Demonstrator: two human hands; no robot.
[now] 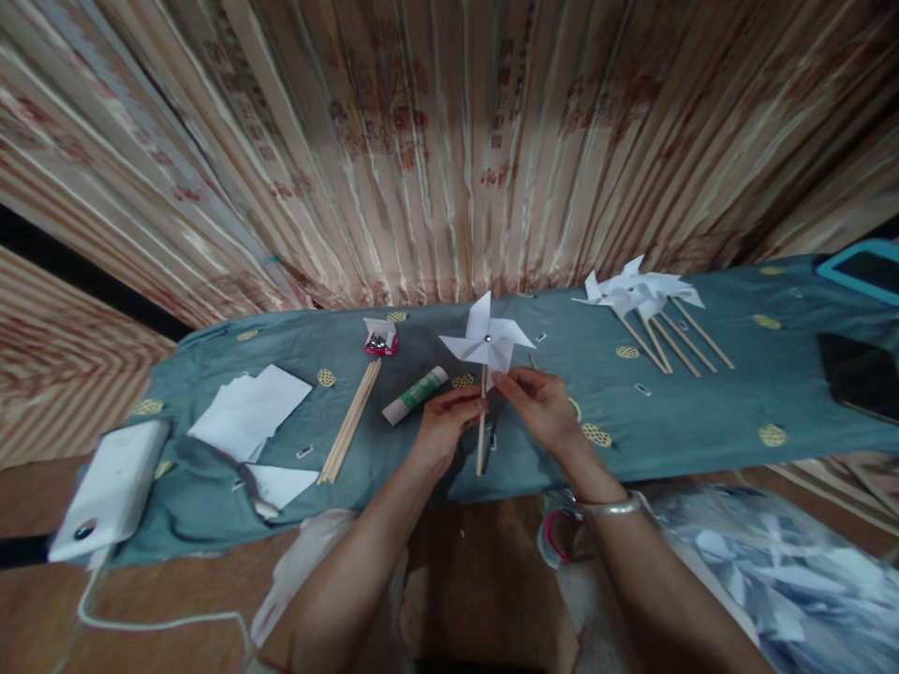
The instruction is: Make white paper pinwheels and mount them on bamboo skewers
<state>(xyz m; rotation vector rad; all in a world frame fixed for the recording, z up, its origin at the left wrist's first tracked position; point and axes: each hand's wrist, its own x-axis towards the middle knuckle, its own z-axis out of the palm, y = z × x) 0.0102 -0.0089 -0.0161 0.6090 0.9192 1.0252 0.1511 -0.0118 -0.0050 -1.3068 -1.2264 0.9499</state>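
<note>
A white paper pinwheel (500, 330) with a silver pin at its centre faces me, fixed on a wooden stick (481, 449). My left hand (449, 421) pinches that stick below the blades. The fingers of my right hand (540, 398) close on the lower blade of the pinwheel. Left of my hands lies a green and white glue stick (414, 395). Beyond it stands a small open red box (380, 339) of metal pins, with several loose wooden sticks (351, 421) just below.
White paper sheets (249, 407) and a white device (112, 487) lie at the left of the cloth-covered table (562, 459). Finished pinwheels (642, 292) rest at the back right. A dark phone-like object (861, 374) and a blue-edged one (863, 270) are far right. Curtains hang behind.
</note>
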